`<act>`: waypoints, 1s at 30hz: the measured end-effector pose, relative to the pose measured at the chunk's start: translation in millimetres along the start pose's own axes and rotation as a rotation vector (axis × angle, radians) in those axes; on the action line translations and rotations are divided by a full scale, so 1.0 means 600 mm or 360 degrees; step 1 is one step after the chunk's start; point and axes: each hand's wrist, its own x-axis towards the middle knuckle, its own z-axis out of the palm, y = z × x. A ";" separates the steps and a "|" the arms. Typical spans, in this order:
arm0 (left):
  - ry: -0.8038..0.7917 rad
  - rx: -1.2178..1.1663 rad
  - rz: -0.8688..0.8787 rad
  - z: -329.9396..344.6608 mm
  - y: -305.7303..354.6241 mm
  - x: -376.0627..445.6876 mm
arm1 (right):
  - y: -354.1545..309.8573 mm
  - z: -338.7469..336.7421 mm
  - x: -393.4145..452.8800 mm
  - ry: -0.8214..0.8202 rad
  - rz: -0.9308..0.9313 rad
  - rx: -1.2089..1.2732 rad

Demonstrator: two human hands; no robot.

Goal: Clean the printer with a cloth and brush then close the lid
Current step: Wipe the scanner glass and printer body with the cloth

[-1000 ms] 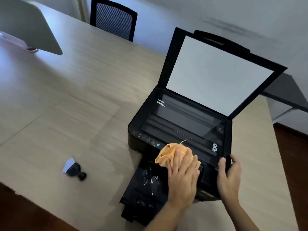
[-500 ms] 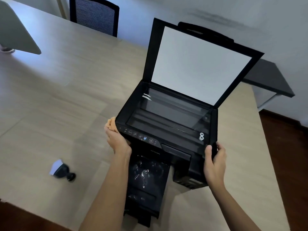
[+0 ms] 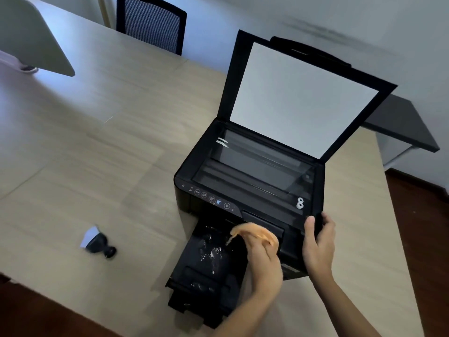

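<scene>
A black printer (image 3: 245, 181) stands on the wooden table, its scanner lid (image 3: 301, 98) raised and showing a white underside. Its output tray (image 3: 206, 259) is pulled out toward me and carries white specks. My left hand (image 3: 263, 261) presses an orange cloth (image 3: 257, 233) against the printer's front, just above the tray. The printer's front right corner is gripped by my right hand (image 3: 318, 242), thumb on top. A small black brush with white bristles (image 3: 97, 243) lies on the table to the left, away from both hands.
The light wooden table (image 3: 97, 154) extends far to the left and back. A monitor's back (image 3: 31, 32) stands at the far left. A black mesh chair (image 3: 150, 23) sits behind the table. A dark desk (image 3: 401, 125) is at the right, over dark floor.
My left hand with the cloth went from the control panel to the printer's left side, then to the front above the tray. My right hand stayed on the front right corner.
</scene>
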 end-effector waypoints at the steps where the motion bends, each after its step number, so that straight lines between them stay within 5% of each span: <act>1: -0.0117 0.0149 -0.0001 -0.006 -0.009 -0.010 | -0.001 0.000 0.000 -0.0006 -0.0004 0.0008; 6: -0.0467 0.0196 -0.0283 -0.031 0.000 -0.011 | 0.002 0.000 0.002 -0.0013 0.0010 0.0027; 12: -0.0431 -0.0047 -0.0600 -0.016 -0.040 0.013 | 0.004 0.003 0.003 0.0001 0.0024 0.0037; 23: -0.0499 -0.0148 -0.0540 -0.009 -0.061 0.008 | 0.003 0.000 0.001 -0.0053 0.0087 0.0082; 30: -0.0431 -0.0152 -0.0804 -0.005 -0.039 0.030 | -0.003 -0.002 -0.007 -0.0072 0.0083 0.0091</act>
